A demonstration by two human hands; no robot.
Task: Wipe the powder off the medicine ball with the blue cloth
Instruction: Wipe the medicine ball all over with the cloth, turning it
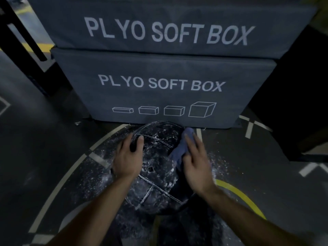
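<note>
A black medicine ball (pixel 156 167) with stitched seams rests on the dark floor, speckled with white powder over its top and front. My left hand (pixel 128 157) lies flat on the ball's upper left side, fingers spread. My right hand (pixel 196 161) presses the blue cloth (pixel 179 151) against the ball's right side; the cloth bunches out from under my fingers toward the ball's top right.
Two stacked grey boxes marked PLYO SOFT BOX (pixel 159 89) stand right behind the ball. White powder (pixel 220 162) is scattered on the floor around the ball. Painted white and yellow lines (pixel 243 196) cross the floor. A black frame post (pixel 21 32) stands at far left.
</note>
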